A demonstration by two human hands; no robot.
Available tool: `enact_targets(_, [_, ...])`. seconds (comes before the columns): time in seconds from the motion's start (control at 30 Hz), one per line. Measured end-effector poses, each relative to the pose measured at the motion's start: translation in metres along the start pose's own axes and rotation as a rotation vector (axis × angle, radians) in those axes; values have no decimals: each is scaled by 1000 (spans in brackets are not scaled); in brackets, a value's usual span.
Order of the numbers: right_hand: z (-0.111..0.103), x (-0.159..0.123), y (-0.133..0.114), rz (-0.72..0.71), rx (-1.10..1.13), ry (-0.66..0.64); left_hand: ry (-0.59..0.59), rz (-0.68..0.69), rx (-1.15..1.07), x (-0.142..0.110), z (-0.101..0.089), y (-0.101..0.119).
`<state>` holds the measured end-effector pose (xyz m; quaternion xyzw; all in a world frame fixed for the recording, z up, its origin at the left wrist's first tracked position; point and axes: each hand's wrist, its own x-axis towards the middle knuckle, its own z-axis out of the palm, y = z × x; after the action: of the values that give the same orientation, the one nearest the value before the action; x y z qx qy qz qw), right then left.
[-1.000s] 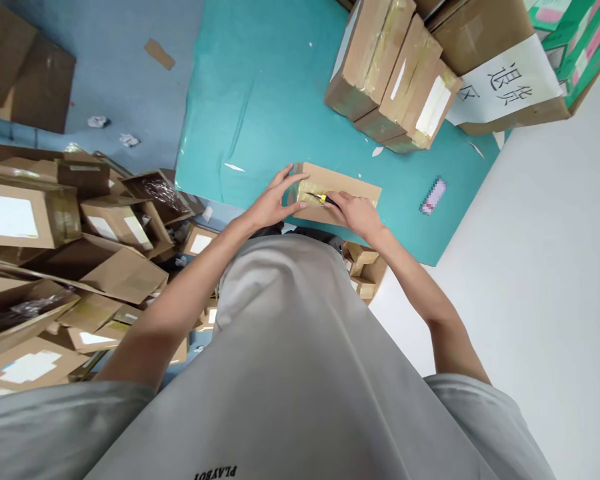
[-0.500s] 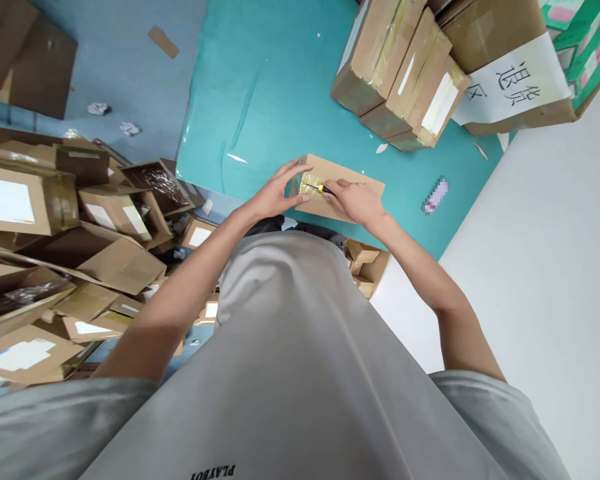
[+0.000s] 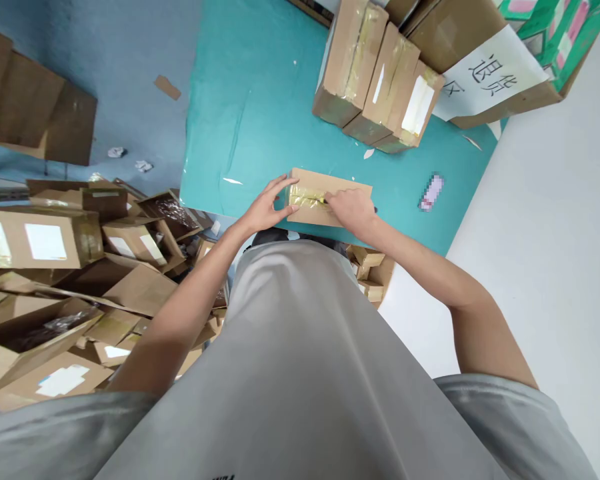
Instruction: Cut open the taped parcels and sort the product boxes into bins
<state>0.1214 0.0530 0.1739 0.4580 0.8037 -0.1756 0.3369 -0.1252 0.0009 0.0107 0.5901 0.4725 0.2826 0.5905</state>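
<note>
On the teal table lies a small brown cardboard box with yellowish clear tape over its left part. My left hand grips the box's left end, thumb on the near side and fingers on the far side. Closed around a yellow-and-black utility knife, my right hand rests over the right half of the box. A dark line runs along the tape, left of the knife's yellow tip. Most of the knife's handle is hidden in my fist, with a dark end showing beyond it.
Several taped boxes stand at the table's back right, beside a large carton with a paper sign. A blurred-out pinkish item lies to the right. Opened cartons are heaped on the floor at left. A white wall borders the right.
My right hand with the knife has drawn back to the right relative to the box, and a longer dark line shows in the tape. The camera view has shifted slightly.
</note>
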Motion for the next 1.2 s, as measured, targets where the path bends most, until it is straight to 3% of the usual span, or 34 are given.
enact_targets(0.13, [23, -47, 59, 151, -51, -111, 24, -14, -17, 2, 3, 0])
enact_targets(0.23, [40, -72, 88, 216, -63, -142, 33, -1, -38, 4, 8, 0])
enact_targets(0.47, [60, -83, 96, 227, -65, -145, 28, -51, -103, 2, 9, 3])
enact_targets(0.67, [55, -107, 84, 245, 33, -124, 60, -91, -191, -4, 0, -4])
enact_targets(0.83, [43, -112, 56, 185, 144, 6, 104, -109, -219, -6, -31, -21])
enact_targets(1.03, [18, -68, 7, 13, 296, 152, 164, -198, -199, -8, -70, -45])
enact_targets(1.2, [5, -18, -29, -47, 354, 249, 206, -277, -168, -8, -84, -61])
